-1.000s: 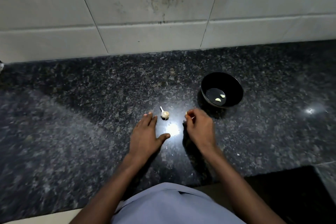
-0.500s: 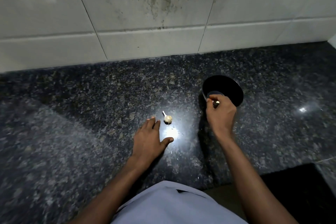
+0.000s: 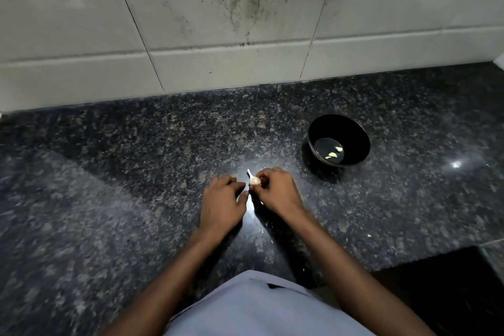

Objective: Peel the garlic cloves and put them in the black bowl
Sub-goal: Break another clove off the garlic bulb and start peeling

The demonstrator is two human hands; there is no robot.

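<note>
Now the right hand (image 3: 275, 191) pinches the garlic (image 3: 255, 180) on the counter (image 3: 109, 199), the left hand (image 3: 222, 200) hovers relaxed beside it, and a slipping thumb could flick it away from the bowl (image 3: 316, 133) holding 2 cloves (image 3: 335, 152).

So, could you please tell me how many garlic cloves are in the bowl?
2 can be seen in the bowl: one clove toward the right, the other just nearer and left of it. More could lie hidden behind the near rim.
</note>
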